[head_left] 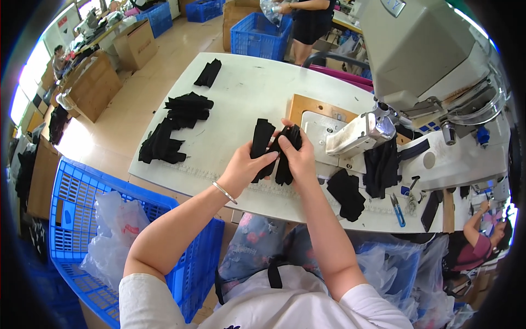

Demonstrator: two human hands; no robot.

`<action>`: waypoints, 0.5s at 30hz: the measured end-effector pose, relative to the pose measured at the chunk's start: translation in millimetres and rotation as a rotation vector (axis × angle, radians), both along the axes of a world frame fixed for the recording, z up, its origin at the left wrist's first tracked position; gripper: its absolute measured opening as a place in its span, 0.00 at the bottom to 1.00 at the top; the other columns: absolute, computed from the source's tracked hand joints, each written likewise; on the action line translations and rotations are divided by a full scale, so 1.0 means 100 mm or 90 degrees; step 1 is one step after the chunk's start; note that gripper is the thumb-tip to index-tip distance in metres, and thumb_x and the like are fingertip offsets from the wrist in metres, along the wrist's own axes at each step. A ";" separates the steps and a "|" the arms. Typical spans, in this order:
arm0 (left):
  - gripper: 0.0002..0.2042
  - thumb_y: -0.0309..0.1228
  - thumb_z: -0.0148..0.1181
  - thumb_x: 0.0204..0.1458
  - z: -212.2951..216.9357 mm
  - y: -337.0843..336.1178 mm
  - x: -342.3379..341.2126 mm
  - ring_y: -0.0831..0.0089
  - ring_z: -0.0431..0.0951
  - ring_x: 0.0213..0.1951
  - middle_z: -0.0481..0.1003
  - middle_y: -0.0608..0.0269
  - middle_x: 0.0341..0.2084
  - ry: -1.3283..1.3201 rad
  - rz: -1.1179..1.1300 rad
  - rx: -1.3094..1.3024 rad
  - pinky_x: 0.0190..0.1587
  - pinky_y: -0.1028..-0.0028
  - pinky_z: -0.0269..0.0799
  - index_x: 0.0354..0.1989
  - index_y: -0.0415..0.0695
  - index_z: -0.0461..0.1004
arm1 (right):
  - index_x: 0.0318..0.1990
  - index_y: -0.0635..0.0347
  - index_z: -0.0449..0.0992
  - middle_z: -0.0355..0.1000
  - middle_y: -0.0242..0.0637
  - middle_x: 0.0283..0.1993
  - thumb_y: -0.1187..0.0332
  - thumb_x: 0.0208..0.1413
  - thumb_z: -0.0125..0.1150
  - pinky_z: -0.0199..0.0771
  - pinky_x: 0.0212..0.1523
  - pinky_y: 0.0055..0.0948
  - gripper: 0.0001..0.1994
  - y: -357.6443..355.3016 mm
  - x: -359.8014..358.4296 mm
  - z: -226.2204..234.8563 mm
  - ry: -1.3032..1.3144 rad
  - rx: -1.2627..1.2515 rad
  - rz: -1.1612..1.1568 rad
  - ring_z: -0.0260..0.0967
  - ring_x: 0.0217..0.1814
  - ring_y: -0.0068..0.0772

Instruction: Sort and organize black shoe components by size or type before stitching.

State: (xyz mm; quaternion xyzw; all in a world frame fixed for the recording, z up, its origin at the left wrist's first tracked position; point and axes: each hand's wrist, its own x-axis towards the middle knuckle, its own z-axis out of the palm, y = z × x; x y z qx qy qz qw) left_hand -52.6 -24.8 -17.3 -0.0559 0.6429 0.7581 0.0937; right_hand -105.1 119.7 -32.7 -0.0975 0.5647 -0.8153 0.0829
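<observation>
Above the near middle of the white table, my left hand [245, 165] grips a black fabric strip [262, 136], its thumb pressed across the front. Close beside it, my right hand [299, 159] is closed around a bundle of black fabric strips [283, 171]. The two bundles nearly touch, and the fingers behind the cloth are partly hidden. A pale bracelet [224, 193] circles my left wrist. To the right of my hands lies a black fabric stack [346, 194]. Further left on the table are black fabric piles [186, 109] and a smaller black bundle [208, 73].
A sewing machine [356, 134] occupies the table's right side. Blue thread snips [398, 210] lie near the front edge. A blue crate [71, 219] with plastic bags stands at lower left; plastic bags [383, 271] hang at lower right. People work at the back and right.
</observation>
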 end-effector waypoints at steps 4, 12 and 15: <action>0.16 0.24 0.62 0.51 -0.01 -0.02 0.01 0.80 0.74 0.29 0.74 0.64 0.33 0.015 0.098 -0.018 0.27 0.78 0.74 0.48 0.37 0.68 | 0.56 0.58 0.67 0.70 0.28 0.36 0.68 0.57 0.62 0.70 0.37 0.21 0.20 -0.02 -0.03 0.00 -0.023 0.007 -0.064 0.70 0.34 0.20; 0.15 0.24 0.63 0.51 0.00 -0.04 0.01 0.79 0.75 0.28 0.74 0.64 0.33 0.025 0.115 -0.103 0.26 0.77 0.74 0.46 0.38 0.68 | 0.52 0.61 0.68 0.67 0.31 0.34 0.74 0.51 0.63 0.68 0.30 0.21 0.20 -0.06 0.04 0.09 -0.050 0.027 -0.013 0.65 0.27 0.19; 0.14 0.29 0.61 0.55 0.01 0.01 0.00 0.78 0.75 0.28 0.74 0.64 0.32 0.017 0.128 0.010 0.26 0.77 0.75 0.45 0.38 0.68 | 0.52 0.62 0.69 0.67 0.31 0.35 0.77 0.49 0.62 0.66 0.28 0.21 0.20 0.02 -0.01 0.06 -0.035 0.005 -0.021 0.64 0.26 0.19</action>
